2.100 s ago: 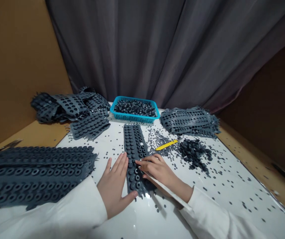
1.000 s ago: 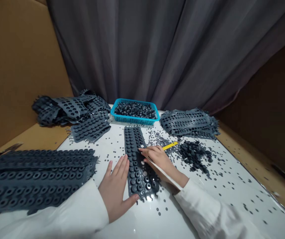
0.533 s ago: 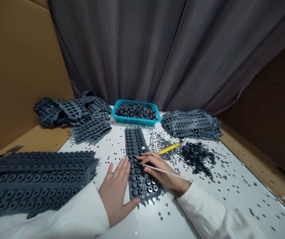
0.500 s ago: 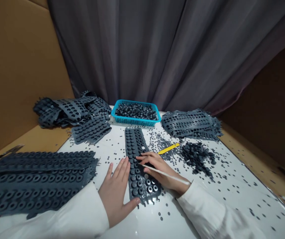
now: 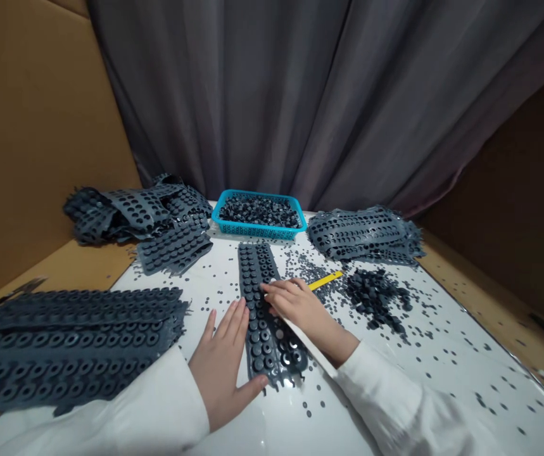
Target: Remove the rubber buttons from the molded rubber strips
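Note:
A dark grey rubber strip (image 5: pixel 256 272) with rows of round studs lies lengthwise on the white table. My left hand (image 5: pixel 224 364) rests flat with fingers spread, its fingertips at the strip's left edge and its thumb at the near end. Over the strip's right side, my right hand (image 5: pixel 295 310) is closed round a thin white stick-like tool (image 5: pixel 316 356). Its shaft runs back under the wrist, and its tip is hidden by the fingers. Beyond the right hand lies a flat yellow tool (image 5: pixel 326 279) on scattered small grey discs.
A blue basket (image 5: pixel 262 230) full of small dark parts stands at the back. Grey perforated sheets (image 5: pixel 366 233) are piled at back right, more sheets (image 5: pixel 139 209) at back left. Studded sheets (image 5: pixel 72 348) lie at front left. A heap of dark pieces (image 5: pixel 377 296) sits on the right.
My right hand has moved a little away from me along the strip and turned, with the white tool now lying lower beneath the wrist. My left hand has stayed in place.

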{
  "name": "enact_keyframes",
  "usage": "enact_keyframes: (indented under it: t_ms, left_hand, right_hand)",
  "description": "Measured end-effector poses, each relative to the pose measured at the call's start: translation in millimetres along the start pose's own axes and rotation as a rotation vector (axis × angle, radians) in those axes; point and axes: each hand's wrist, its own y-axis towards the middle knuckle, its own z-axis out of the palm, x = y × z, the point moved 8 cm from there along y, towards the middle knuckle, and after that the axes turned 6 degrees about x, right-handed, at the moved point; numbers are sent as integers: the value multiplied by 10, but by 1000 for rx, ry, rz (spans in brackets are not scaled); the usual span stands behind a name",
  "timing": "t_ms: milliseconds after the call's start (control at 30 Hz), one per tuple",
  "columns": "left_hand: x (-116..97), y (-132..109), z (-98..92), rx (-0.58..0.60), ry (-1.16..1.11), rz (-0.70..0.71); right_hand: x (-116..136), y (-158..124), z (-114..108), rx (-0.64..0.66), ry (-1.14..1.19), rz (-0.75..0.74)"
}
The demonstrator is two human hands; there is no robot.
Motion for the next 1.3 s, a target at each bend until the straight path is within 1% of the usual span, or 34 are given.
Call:
enact_keyframes:
  t_ms: [67, 133, 167, 267, 367, 500, 733, 833, 933, 1033, 1200, 1300]
  left_hand:
    - [-1, -2, -2, 4, -5, 2]
    - [-1, -5, -4, 6, -8, 1]
    - [0, -7, -5, 7, -9, 0]
    - [3, -11, -7, 5, -12, -3]
    - [4, -14, -1, 5, -13, -1]
    - [1, -19, 11, 2, -9, 5]
    - [1, -22, 11, -7, -3, 1]
    - [-1, -18, 9, 2, -19, -2]
    - [-2, -11, 11, 21, -29, -5]
    - [0, -6, 10, 32, -32, -9]
    - [1, -5, 12, 35, -42, -6]
    - [5, -11, 13, 36, -47, -8]
  right_hand:
    - [-121, 9, -32, -38, 42, 95]
    - [-211, 4, -51, -60, 156, 165]
    - [-226, 0, -52, -60, 233, 175]
    - [-172, -17, -40, -19, 444, 143]
    - [-96, -42, -39, 21, 539, 111]
    - [-60, -52, -39, 48, 553, 92]
    - [-58, 22, -14, 70, 458, 51]
    - [-84, 17, -17, 44, 527, 46]
    - [-142, -13, -22, -4, 616, 81]
    - [-154, -27, -15, -5, 643, 85]
    - [-102, -15, -24, 16, 580, 32]
    - [-88, 6, 5, 17, 487, 13]
